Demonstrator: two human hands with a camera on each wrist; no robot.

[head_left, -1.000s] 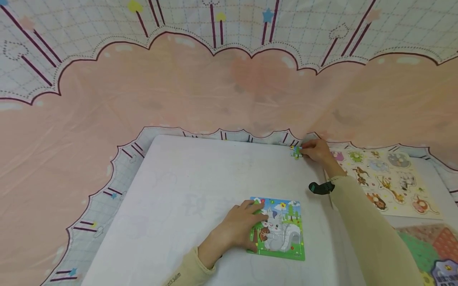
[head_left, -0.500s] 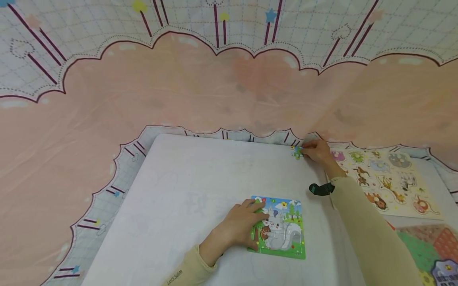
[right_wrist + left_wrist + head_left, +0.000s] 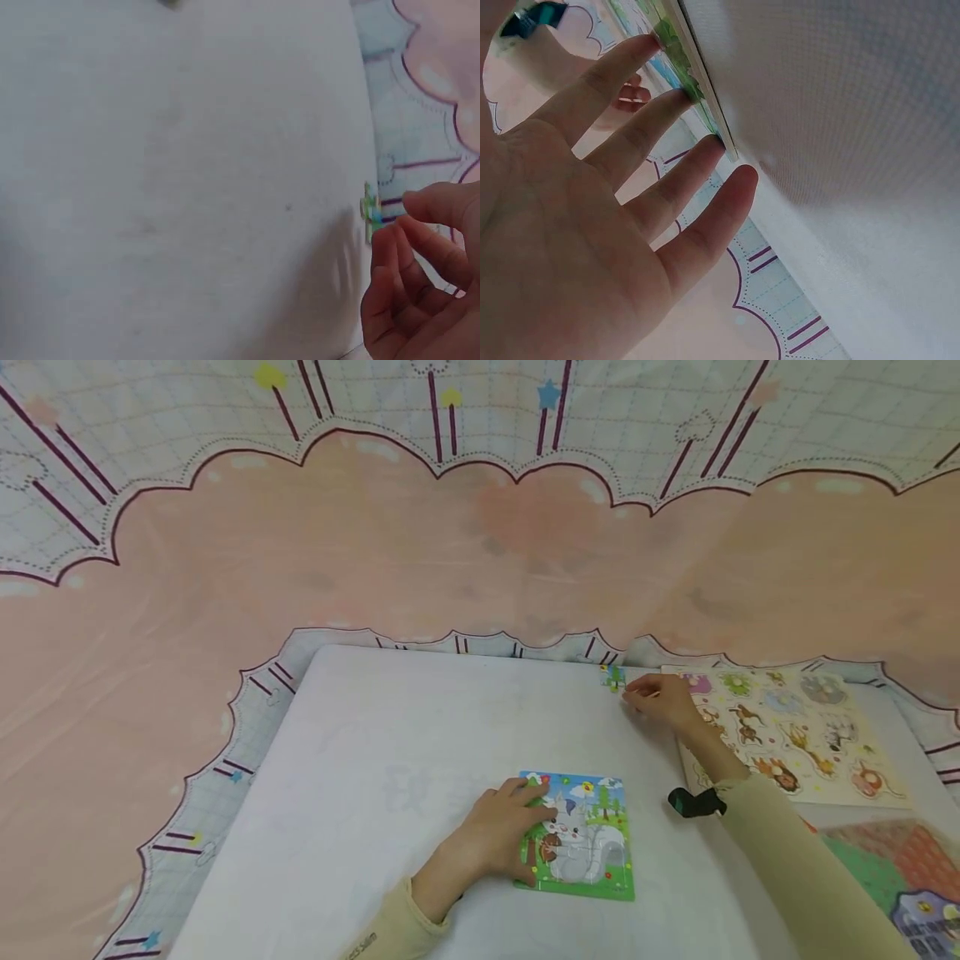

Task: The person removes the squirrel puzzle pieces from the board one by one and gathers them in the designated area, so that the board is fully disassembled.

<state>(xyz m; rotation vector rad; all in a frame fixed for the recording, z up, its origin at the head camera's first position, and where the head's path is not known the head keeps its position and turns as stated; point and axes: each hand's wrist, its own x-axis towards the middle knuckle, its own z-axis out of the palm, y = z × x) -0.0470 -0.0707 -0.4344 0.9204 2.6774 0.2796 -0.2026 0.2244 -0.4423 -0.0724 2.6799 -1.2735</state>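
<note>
A square jigsaw puzzle (image 3: 588, 847) with a grey squirrel holding an acorn lies flat on the white table. My left hand (image 3: 498, 835) rests on its left side with fingers spread; in the left wrist view the straight fingertips touch the puzzle's edge. A small cluster of puzzle pieces (image 3: 612, 678) lies at the table's far edge, also visible in the right wrist view. Just to the right of and nearer than those pieces is my right hand (image 3: 663, 700). Its thumb and fingers are loosely bent and apart, with nothing between them, as the right wrist view shows.
A cream animal puzzle board (image 3: 813, 739) lies at the right, partly behind the right forearm. Nearer, a colourful patterned packet (image 3: 885, 860) lies at the right edge. Beyond the white table (image 3: 390, 735) hangs a pink and checked cloth (image 3: 375, 552).
The right hand has let go of the small puzzle pieces and drawn back slightly toward me. The pieces stay at the far edge. The left hand stays on the squirrel puzzle.
</note>
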